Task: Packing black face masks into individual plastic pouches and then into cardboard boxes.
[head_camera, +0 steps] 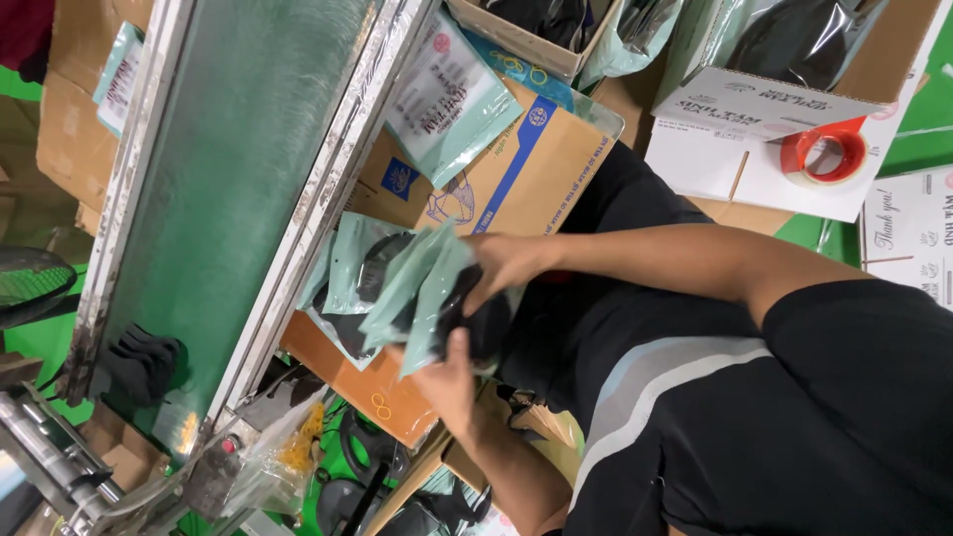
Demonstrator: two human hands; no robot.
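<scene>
hidden: black contents blur inside pouches, exact pouch count unclear | right hand point(508, 263) reaches in from the right, fingers closed on the mint-green pouches point(422, 293) | left hand point(449, 382) clasps them from beneath | pouches fanned beside conveyor belt point(228, 169), above cardboard box point(516, 174) | one red tape roll point(824, 151)

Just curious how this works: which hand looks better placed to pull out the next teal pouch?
Probably the right hand: it pinches the edge of the teal pouches, while the left hand props them from beneath.
</scene>
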